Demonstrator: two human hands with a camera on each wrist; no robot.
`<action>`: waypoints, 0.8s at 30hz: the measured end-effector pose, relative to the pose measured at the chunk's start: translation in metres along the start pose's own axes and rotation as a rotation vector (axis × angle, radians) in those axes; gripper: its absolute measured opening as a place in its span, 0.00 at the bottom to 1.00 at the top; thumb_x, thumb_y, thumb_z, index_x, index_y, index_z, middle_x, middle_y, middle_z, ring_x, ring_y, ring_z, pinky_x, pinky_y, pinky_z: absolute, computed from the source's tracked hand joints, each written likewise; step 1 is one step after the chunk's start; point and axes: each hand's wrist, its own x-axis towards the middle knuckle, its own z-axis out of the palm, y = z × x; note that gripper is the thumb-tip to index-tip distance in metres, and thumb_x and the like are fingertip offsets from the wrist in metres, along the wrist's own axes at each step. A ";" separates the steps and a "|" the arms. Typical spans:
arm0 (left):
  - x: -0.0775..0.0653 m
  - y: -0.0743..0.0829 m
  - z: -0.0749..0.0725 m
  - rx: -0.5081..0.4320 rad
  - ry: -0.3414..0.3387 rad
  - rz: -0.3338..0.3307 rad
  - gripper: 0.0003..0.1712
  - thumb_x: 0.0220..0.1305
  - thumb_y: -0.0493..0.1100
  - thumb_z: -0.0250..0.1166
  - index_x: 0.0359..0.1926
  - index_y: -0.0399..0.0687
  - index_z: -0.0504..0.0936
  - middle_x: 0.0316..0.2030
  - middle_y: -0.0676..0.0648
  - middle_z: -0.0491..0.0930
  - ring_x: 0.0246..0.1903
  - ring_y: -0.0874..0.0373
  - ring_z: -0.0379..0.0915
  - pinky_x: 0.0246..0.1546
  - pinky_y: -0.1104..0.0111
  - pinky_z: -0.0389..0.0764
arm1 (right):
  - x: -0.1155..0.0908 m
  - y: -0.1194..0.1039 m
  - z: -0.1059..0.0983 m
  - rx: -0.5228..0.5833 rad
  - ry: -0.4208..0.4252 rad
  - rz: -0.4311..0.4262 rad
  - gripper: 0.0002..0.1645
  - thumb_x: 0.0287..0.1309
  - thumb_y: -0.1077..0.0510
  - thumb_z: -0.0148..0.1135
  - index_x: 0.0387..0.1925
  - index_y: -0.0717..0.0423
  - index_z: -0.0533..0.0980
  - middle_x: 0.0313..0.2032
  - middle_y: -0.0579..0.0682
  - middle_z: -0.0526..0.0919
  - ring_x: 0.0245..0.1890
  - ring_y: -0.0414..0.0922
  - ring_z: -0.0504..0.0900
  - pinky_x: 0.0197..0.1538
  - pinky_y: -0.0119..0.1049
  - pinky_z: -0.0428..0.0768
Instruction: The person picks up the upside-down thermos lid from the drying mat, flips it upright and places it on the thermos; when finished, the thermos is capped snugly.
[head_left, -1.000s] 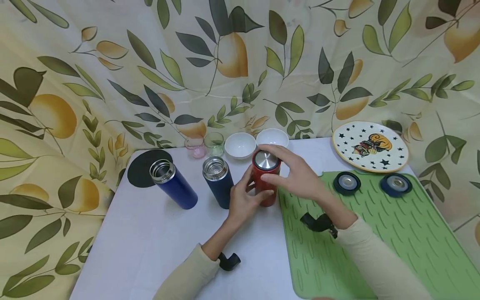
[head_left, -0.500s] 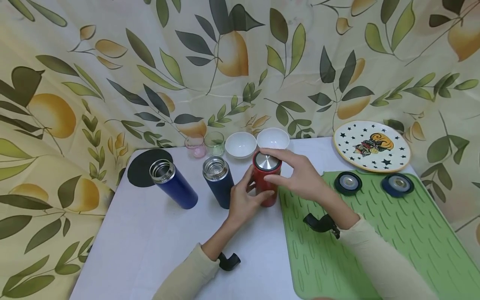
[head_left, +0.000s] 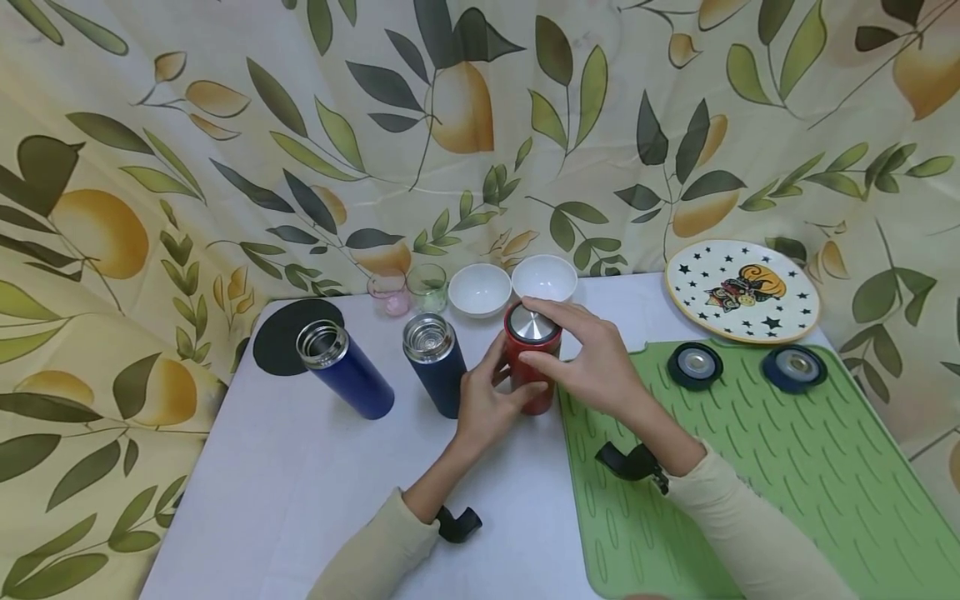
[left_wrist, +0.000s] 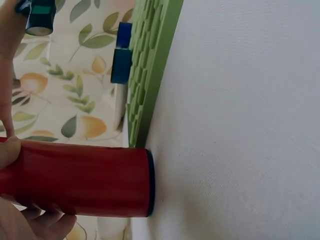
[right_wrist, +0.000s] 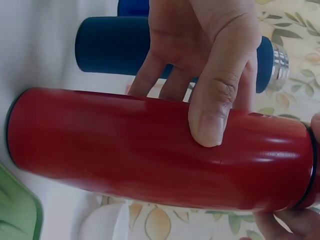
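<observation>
A red flask [head_left: 538,406] with a steel-topped lid [head_left: 534,322] stands upright on the white tabletop, beside the green mat's left edge. My left hand [head_left: 486,402] grips its body from the left, with the thumb [right_wrist: 210,127] across the near side. Around the lid, my right hand [head_left: 600,362] holds with thumb and fingers; the far fingers are partly hidden. Just left stands a dark teal flask [head_left: 442,379] without a lid, and farther left a blue flask [head_left: 356,379], also uncapped. A dark lid [head_left: 695,367] and a blue lid [head_left: 795,369] lie on the mat.
Two white bowls [head_left: 480,292] stand behind the flasks, next to a pink glass [head_left: 391,296] and a green glass [head_left: 428,290]. A black round mat [head_left: 285,337] lies back left. A star-patterned plate [head_left: 693,292] leans behind the green mat [head_left: 675,500].
My right hand has turned slightly at the lid, its wrist shifting a little right and then back left. The left hand keeps its grip and the red flask stays in place.
</observation>
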 end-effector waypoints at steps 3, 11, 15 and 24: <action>0.000 0.001 0.001 -0.005 -0.001 -0.003 0.49 0.46 0.41 0.73 0.67 0.60 0.58 0.58 0.53 0.71 0.53 0.58 0.70 0.48 0.63 0.76 | -0.001 0.000 -0.001 0.007 0.002 0.000 0.36 0.46 0.47 0.70 0.60 0.40 0.70 0.55 0.41 0.74 0.54 0.39 0.71 0.52 0.42 0.74; 0.000 0.004 -0.001 0.037 -0.044 -0.061 0.49 0.50 0.50 0.70 0.69 0.60 0.53 0.59 0.52 0.68 0.55 0.57 0.68 0.52 0.61 0.73 | 0.001 -0.001 -0.003 -0.003 -0.072 0.019 0.37 0.50 0.47 0.67 0.63 0.40 0.65 0.58 0.42 0.70 0.56 0.41 0.69 0.54 0.44 0.73; -0.001 0.014 -0.003 0.098 -0.071 -0.087 0.54 0.50 0.52 0.70 0.70 0.68 0.44 0.65 0.58 0.58 0.61 0.60 0.58 0.55 0.59 0.70 | 0.001 -0.005 -0.013 -0.056 -0.141 0.029 0.42 0.52 0.43 0.64 0.67 0.34 0.57 0.64 0.40 0.63 0.62 0.43 0.62 0.58 0.51 0.68; -0.009 0.096 -0.025 0.211 0.229 0.258 0.43 0.57 0.42 0.64 0.69 0.48 0.53 0.64 0.46 0.60 0.59 0.51 0.61 0.49 0.60 0.75 | -0.016 -0.004 -0.098 -0.121 0.054 0.105 0.40 0.57 0.56 0.62 0.67 0.33 0.57 0.64 0.43 0.63 0.58 0.50 0.67 0.54 0.38 0.71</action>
